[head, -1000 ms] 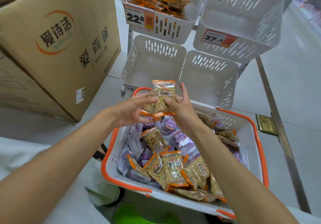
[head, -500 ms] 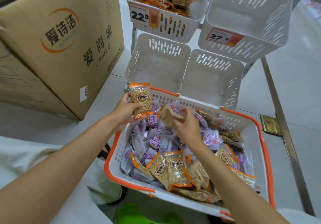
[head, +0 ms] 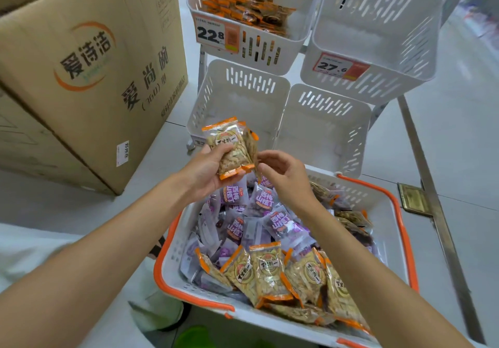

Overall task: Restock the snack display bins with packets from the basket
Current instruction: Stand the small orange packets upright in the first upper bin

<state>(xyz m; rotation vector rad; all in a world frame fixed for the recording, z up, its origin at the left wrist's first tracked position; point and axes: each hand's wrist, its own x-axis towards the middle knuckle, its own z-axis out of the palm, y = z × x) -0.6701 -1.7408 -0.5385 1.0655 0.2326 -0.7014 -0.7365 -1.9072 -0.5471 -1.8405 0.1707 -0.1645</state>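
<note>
My left hand (head: 208,172) grips two orange-edged nut packets (head: 232,147) upright above the far left corner of the white, orange-rimmed basket (head: 162,266). The fingertips of my right hand (head: 283,172) pinch the lower edge of the rear packet. Inside the basket, purple-and-white packets (head: 280,223) fill the middle and more orange-edged nut packets (head: 267,274) lie along the near side. Beyond it stand white display bins: the upper left bin (head: 270,50) holds orange packets, while the upper right bin (head: 378,83), lower left bin (head: 237,99) and lower right bin (head: 324,126) hold nothing.
A large cardboard box (head: 94,77) stands on the floor to the left, close to the bins. A metal floor strip (head: 437,207) runs down the right side past a brass floor plate (head: 413,199). Price tags reading 22.8 and 27.6 hang on the upper bins.
My right hand lifted a nut packet from the basket and brought it against the one in my left hand. Both hands rose slightly and moved together over the basket's far edge.
</note>
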